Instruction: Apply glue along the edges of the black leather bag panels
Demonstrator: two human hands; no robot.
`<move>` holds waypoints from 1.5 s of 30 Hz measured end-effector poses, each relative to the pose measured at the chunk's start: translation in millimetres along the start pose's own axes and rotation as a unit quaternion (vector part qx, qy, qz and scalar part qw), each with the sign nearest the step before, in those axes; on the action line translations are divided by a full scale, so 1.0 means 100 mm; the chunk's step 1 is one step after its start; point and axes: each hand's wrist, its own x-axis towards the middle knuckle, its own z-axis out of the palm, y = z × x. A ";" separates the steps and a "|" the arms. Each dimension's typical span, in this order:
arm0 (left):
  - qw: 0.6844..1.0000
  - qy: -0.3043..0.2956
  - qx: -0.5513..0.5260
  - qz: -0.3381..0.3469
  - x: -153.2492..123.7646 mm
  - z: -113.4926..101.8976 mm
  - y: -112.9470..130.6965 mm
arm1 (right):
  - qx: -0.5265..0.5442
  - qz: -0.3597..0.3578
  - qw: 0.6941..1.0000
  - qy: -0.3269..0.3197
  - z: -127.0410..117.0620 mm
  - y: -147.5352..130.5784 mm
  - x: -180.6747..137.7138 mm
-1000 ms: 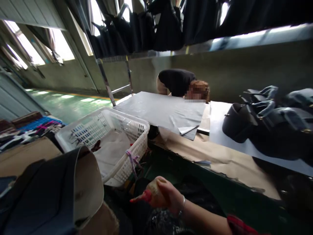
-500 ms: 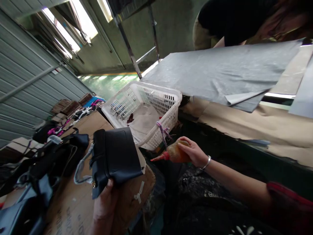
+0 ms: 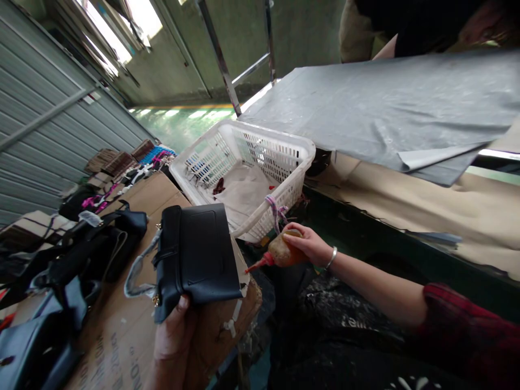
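My left hand [image 3: 175,330] grips a black handbag [image 3: 207,252] from below, its thumb on the near edge of the front. The bag is tilted, and its wrapped handle [image 3: 136,271] hangs off the left side. A pale strip of lining or board [image 3: 240,265] shows along the bag's right edge. In my right hand [image 3: 311,244] is a squeeze bottle [image 3: 282,252] of amber liquid, fingers wrapped round its body. Its red nozzle [image 3: 260,262] points left, with the tip close to the bag's right edge; whether it touches I cannot tell.
Cardboard [image 3: 122,330] lies under the bag. More black bags [image 3: 97,244] are heaped at the left. Beyond stands a white plastic basket [image 3: 304,154] holding pale pieces. Grey sheet material [image 3: 365,108] covers a table at the right, where another person [image 3: 430,24] leans over.
The bottle has moved left, bringing its nozzle closer to the bag's right edge. The bag has turned slightly in my left hand. The whole view has shifted a little.
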 end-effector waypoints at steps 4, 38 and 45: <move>1.000 -0.008 0.009 -0.001 0.00 -0.04 -0.03 | -0.013 0.022 0.999 -0.029 -0.03 0.00 -0.09; 1.000 -0.023 0.010 0.018 0.02 -0.05 -0.08 | -0.017 -0.007 1.000 0.018 -0.08 -0.09 -0.08; 0.999 -0.038 0.022 0.030 0.04 -0.05 -0.10 | -0.019 0.057 0.998 -0.015 -0.07 -0.04 -0.30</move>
